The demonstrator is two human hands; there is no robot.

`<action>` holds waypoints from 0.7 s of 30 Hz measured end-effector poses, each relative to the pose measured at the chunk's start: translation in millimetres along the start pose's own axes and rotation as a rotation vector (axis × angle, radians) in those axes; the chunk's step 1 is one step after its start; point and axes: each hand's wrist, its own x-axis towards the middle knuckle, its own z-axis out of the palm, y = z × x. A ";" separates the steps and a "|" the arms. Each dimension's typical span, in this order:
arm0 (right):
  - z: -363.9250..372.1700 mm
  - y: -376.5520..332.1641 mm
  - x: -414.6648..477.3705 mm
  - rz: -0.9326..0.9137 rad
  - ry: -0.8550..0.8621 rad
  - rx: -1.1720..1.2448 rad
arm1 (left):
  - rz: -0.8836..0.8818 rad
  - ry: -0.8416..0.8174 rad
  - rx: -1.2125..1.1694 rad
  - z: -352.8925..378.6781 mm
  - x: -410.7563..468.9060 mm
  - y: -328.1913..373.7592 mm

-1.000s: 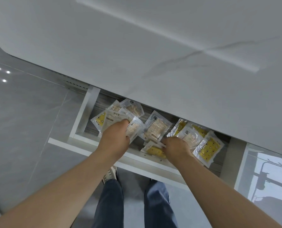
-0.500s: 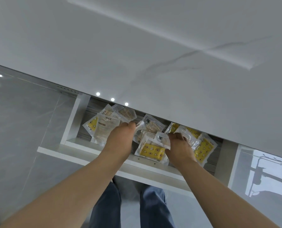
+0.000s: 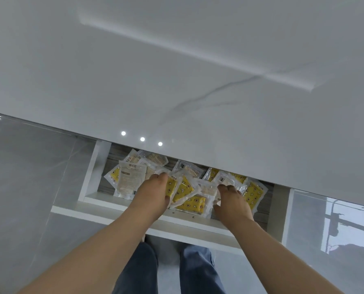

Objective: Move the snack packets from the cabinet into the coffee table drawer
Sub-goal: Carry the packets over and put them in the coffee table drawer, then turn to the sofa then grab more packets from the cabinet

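Reaching into the open drawer (image 3: 121, 211) in the lower middle of the frame, you have both hands down among the snack packets (image 3: 189, 203). They lie heaped on the drawer's floor, partly tucked under the overhanging white tabletop (image 3: 177, 71).

At the left end of the heap, a beige packet (image 3: 131, 179) lies flat near the drawer's left wall. Just right of it, your left hand (image 3: 153, 194) has its fingers curled over the pile, and a yellow packet (image 3: 171, 187) pokes out at its thumb side. I read that as a grip on it.

Further right, more yellow ones overlap along the drawer's front edge. Your right hand (image 3: 233, 201) comes next, fingertips bent onto a pale packet (image 3: 208, 188). Whether they pinch it or only press it, I cannot tell. At the far right, one last yellow one lies partly under the tabletop's edge.

These look light and limp. Their clear film is probably slick, so expect them to slide over one another and slip from a loose hold. Take each by its flat sealed border, or pinch a few stacked flat together. Avoid squeezing the padded middle, since the contents may crush.
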 end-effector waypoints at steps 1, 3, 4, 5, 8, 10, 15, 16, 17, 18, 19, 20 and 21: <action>-4.1 -0.4 -4.9 0.005 0.004 -0.002 | 0.007 -0.004 0.010 -4.3 -4.2 1.4; -13.4 -2.6 -16.4 0.009 0.013 -0.001 | 0.024 0.000 0.019 -14.0 -14.5 4.5; -18.3 -4.3 -23.8 0.008 0.019 0.002 | 0.035 0.008 0.017 -19.6 -20.8 6.3; -23.4 -6.2 -32.1 0.004 0.028 0.002 | 0.050 0.021 0.013 -26.3 -27.7 8.4; -39.1 -15.4 -64.0 -0.016 0.054 0.014 | 0.094 0.036 0.011 -49.0 -55.5 15.7; -53.9 -22.7 -88.5 -0.017 0.080 0.056 | 0.123 0.028 0.028 -68.3 -78.1 20.5; -107.0 -37.1 -161.5 -0.029 0.152 0.123 | 0.198 0.078 0.110 -137.9 -136.4 33.9; -120.1 -39.3 -174.5 -0.038 0.180 0.140 | 0.212 0.093 0.119 -153.6 -145.7 38.3; -135.7 -41.5 -190.3 -0.044 0.215 0.160 | 0.227 0.109 0.132 -171.0 -156.7 44.7; -154.8 -43.3 -208.4 -0.052 0.256 0.176 | 0.247 0.126 0.148 -190.4 -169.0 53.5; -173.6 -44.5 -226.9 -0.060 0.299 0.186 | 0.271 0.143 0.165 -209.4 -182.1 62.8; -192.6 -44.9 -246.4 -0.066 0.348 0.201 | 0.303 0.168 0.173 -228.9 -195.8 73.3; -211.5 -44.4 -265.9 -0.068 0.396 0.224 | 0.343 0.197 0.174 -249.0 -209.4 85.3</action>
